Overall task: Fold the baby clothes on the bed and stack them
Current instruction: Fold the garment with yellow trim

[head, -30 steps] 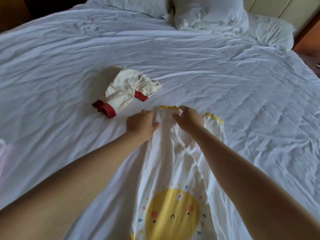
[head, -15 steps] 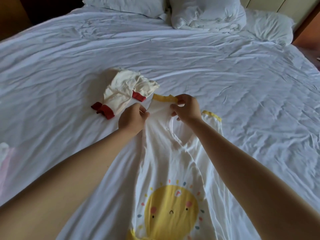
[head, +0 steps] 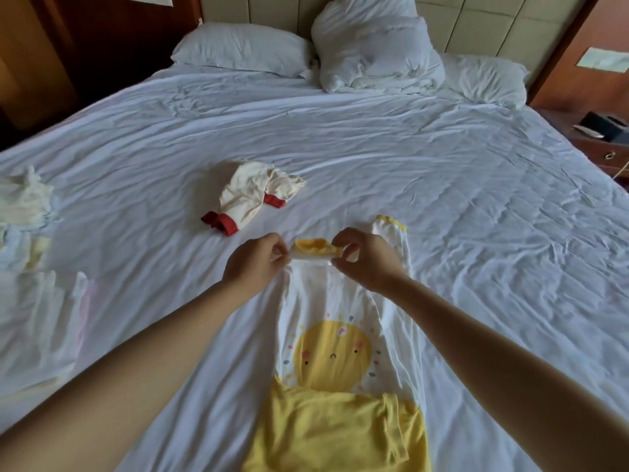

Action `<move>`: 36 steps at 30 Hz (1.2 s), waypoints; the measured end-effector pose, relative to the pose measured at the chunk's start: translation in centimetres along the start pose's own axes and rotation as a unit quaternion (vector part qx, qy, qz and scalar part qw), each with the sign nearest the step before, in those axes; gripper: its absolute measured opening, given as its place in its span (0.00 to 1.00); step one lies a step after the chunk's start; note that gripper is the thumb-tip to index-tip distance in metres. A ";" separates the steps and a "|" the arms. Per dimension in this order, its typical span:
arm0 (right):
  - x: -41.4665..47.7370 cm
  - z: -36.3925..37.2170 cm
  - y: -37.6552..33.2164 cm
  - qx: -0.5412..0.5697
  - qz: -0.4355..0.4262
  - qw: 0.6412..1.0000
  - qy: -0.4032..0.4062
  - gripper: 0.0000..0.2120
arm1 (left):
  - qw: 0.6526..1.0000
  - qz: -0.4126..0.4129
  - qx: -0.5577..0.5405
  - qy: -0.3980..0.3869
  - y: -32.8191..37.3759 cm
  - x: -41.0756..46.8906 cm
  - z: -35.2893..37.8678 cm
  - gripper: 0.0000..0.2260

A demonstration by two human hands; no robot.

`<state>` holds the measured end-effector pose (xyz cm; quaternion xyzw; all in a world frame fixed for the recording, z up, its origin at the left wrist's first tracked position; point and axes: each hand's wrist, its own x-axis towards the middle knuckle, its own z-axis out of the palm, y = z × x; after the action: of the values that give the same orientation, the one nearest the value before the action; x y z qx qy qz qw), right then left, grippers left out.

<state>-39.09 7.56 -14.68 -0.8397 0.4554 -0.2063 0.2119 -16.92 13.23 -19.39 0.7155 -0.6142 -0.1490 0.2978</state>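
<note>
A white baby romper (head: 326, 301) with a yellow sun print and a yellow top part lies lengthwise on the bed (head: 442, 172) in front of me. My left hand (head: 253, 265) and my right hand (head: 366, 258) pinch the two sides of one yellow-cuffed leg end and hold it lifted off the sheet. The other leg, with its yellow cuff (head: 389, 221), lies flat to the right of my right hand. A crumpled cream garment with red cuffs (head: 253, 195) lies beyond my left hand.
A heap of pale baby clothes (head: 25, 216) and a flat white piece (head: 41, 321) lie at the bed's left edge. Pillows (head: 245, 49) and a bunched duvet (head: 374, 46) sit at the headboard. A nightstand (head: 602, 137) stands at the right.
Both hands have raised the leg end off the sheet and drawn it back toward me. The view has tilted up, showing the headboard and the left heap.
</note>
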 end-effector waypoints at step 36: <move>-0.9 2.6 7.8 -0.036 0.031 0.998 -0.041 0.23 | 0.966 0.140 0.193 -0.099 3.6 1.6 4.5 0.12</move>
<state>-43.44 4.88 -21.19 -0.8400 0.4795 -0.1481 0.2062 -22.04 10.38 -20.47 0.6479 -0.7519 -0.0543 0.1094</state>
